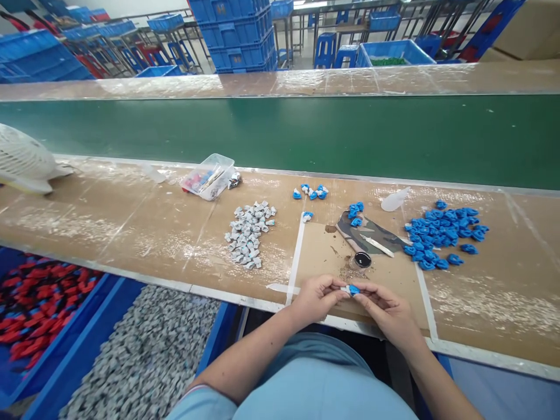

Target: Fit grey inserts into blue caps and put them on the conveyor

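Observation:
My left hand (pixel 315 297) and my right hand (pixel 385 308) meet at the near edge of the worktable (pixel 131 227), pinching between their fingertips a small blue and white plastic part (pixel 351 289). Just beyond the hands a small round black-capped pot (pixel 362 260) stands on a taped cardboard mat (pixel 324 251). A pile of blue parts (pixel 441 233) lies to the right. To the left sits a heap of grey-white parts (pixel 250 233). A few joined blue-white pieces (pixel 311 192) lie farther back.
A camouflage cloth (pixel 371 233) with a white stick lies behind the pot. A clear plastic box (pixel 209 176) and a white fan (pixel 21 163) stand left. A green conveyor belt (pixel 306 134) runs behind. Bins of red parts (pixel 35 303) and grey parts (pixel 144 356) sit below the table.

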{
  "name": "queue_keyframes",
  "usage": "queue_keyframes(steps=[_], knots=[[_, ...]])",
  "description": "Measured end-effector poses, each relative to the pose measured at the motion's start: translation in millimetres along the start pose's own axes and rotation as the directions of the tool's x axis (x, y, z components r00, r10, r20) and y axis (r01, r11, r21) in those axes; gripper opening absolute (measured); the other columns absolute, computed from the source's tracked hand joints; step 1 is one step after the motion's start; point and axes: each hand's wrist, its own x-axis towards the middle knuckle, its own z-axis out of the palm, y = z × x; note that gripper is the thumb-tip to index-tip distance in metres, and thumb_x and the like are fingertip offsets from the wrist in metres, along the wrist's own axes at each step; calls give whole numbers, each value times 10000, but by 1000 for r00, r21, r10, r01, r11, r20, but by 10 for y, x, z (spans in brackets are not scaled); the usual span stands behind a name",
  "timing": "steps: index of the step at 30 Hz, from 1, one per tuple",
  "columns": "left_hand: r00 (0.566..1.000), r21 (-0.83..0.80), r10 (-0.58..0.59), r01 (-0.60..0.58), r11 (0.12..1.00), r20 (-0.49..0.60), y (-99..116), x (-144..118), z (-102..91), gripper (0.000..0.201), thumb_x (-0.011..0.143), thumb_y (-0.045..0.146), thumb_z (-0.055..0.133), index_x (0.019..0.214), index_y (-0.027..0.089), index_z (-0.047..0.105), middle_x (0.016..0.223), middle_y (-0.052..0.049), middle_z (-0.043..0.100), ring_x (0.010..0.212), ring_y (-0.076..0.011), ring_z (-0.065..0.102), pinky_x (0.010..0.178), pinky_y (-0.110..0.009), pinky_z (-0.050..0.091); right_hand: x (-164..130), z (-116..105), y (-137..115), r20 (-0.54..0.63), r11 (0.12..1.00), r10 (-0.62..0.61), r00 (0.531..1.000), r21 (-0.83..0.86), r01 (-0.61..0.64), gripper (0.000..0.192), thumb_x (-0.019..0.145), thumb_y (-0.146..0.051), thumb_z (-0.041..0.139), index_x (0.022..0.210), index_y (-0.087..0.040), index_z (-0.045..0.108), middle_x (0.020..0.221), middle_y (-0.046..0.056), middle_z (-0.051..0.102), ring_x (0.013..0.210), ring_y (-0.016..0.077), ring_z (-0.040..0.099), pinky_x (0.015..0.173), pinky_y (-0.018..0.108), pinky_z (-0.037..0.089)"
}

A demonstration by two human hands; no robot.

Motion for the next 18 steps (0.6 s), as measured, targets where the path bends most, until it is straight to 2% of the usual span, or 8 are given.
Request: queue_keyframes(steps=[9, 12, 14, 16, 18], knots=[[999, 24, 47, -47, 999, 14, 19, 3, -25, 304, 767, 433, 635, 813, 136, 679, 746, -66, 706, 637, -138, 622, 608, -246, 518, 12, 29, 12, -35, 992, -63, 997, -115, 59, 132, 710, -368, 703, 741, -249, 750, 748, 43, 735, 685, 205, 693, 597, 303, 597], [1000, 17, 19, -19, 1000, 10, 35, 7, -7, 303, 759, 429, 643, 827, 136, 679, 736, -60, 705, 613, -132, 614, 593, -241, 514, 18, 7, -20, -9, 985, -76, 997, -155, 74, 149, 747, -364, 669, 809, -258, 753, 797, 38, 742, 724, 206, 700, 655, 320, 599], [1000, 36, 14, -13, 999, -8, 79, 19, -41, 274, 765, 401, 637, 847, 143, 679, 764, -59, 711, 634, -135, 622, 602, -240, 513, 40, -101, -25, 16, 969, -98, 995, -224, 99, 174, 780, -352, 638, 881, -263, 748, 875, 38, 742, 804, 206, 699, 739, 335, 585], [997, 107, 35, -28, 994, -66, 149, 66, -140, 220, 773, 352, 624, 854, 154, 674, 788, -54, 714, 685, -148, 638, 632, -243, 511, 76, -319, 11, -83, 939, -126, 989, -330, 92, 191, 796, -359, 619, 899, -251, 739, 905, 49, 738, 836, 209, 690, 769, 345, 568], [985, 230, 83, -47, 972, -150, 234, 171, -288, 159, 776, 296, 608, 839, 163, 667, 787, -47, 713, 721, -160, 648, 665, -254, 507, 114, -631, 91, -309, 903, -174, 935, -429, 26, 222, 805, -389, 607, 889, -222, 726, 877, 68, 733, 803, 215, 684, 737, 354, 558]])
